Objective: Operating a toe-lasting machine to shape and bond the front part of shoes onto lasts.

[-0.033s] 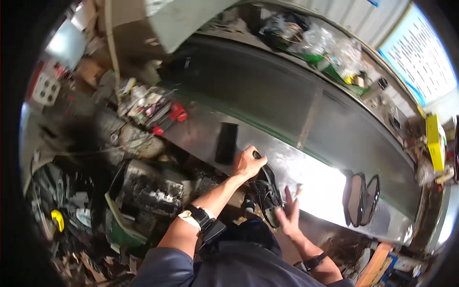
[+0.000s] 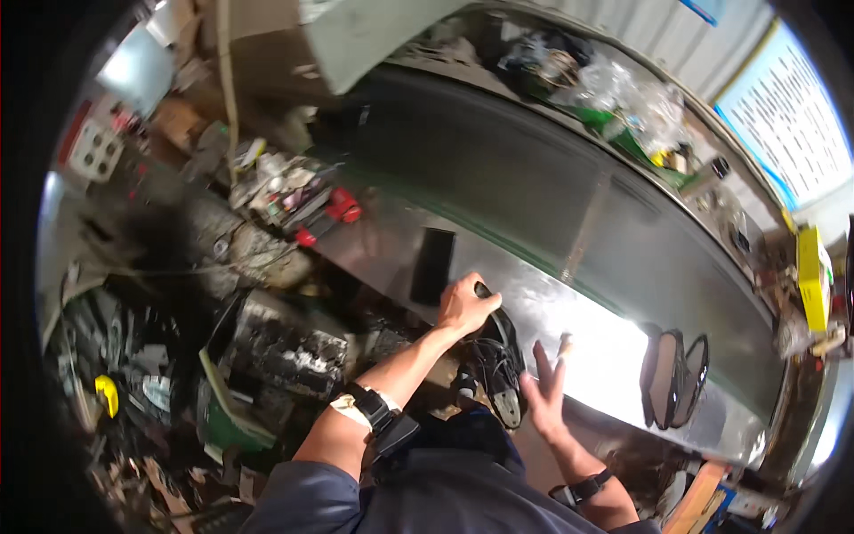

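Observation:
A black lace-up shoe hangs over the near edge of the metal bench, toe towards my body, with a light shiny patch on the toe. My left hand is closed round its heel end, thumb at the opening. Just right of the toe, my right hand is raised with fingers spread. Something small and tan shows at one of its fingertips, too blurred to name. A flat dark rectangle lies on the bench left of the shoe. Farther right rest two black shoes with tan insides.
Red objects and small clutter sit at the bench's left end. A dark panel rises behind the bench, with plastic bags on the ledge above it. A yellow box stands far right. Dark machinery is at lower left.
The right hand has drawn slightly away from the shoe's toe, and its fingers show more spread. The left hand keeps its hold. The whole view has shifted a little.

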A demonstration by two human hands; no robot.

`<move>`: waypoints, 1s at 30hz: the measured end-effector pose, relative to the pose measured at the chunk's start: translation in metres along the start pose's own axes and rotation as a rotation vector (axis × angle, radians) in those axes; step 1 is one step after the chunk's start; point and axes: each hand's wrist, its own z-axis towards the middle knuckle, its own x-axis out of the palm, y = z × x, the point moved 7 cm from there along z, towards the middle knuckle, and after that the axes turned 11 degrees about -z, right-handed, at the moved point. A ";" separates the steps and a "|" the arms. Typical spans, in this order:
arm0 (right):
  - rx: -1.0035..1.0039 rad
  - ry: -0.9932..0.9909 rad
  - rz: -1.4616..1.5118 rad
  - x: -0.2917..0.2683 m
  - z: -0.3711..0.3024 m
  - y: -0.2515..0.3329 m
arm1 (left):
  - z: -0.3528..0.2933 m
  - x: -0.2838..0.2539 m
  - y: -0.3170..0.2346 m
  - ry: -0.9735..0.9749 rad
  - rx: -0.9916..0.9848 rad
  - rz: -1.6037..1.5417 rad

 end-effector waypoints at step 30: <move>0.263 0.918 0.260 0.656 -0.236 0.113 | -0.491 -0.505 0.190 -0.913 0.314 -1.707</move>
